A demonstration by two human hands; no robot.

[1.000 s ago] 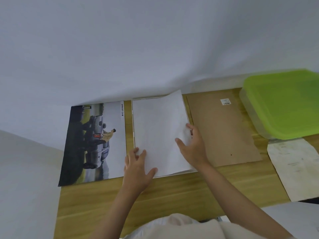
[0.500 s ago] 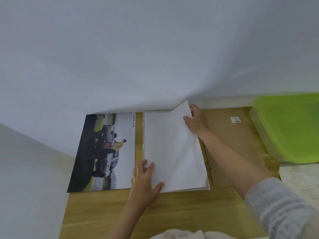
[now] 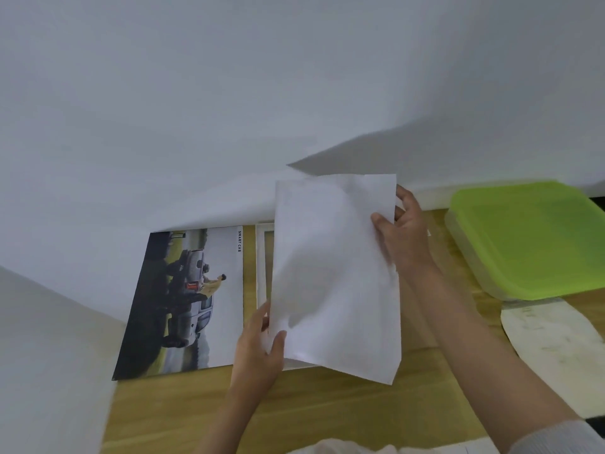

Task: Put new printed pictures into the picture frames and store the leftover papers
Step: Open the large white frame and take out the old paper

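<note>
A white sheet of paper (image 3: 334, 273) is lifted off the table, its blank side toward me. My left hand (image 3: 258, 348) pinches its near left corner. My right hand (image 3: 404, 234) grips its far right edge. Under the sheet lies a white picture frame (image 3: 263, 260), with only its left side showing. A printed picture of a car and a person, marked SMART CAR (image 3: 190, 299), lies flat to the left of the frame. The brown backing board (image 3: 422, 322) is mostly hidden behind my right arm.
A container with a green lid (image 3: 530, 237) stands at the right on the wooden table (image 3: 327, 411). A worn whitish sheet (image 3: 553, 335) lies in front of it. A white wall rises just behind the table; a white surface borders its left edge.
The white sheet was lying on the frame with both hands on it; now both hands have raised it, uncovering the frame's left side.
</note>
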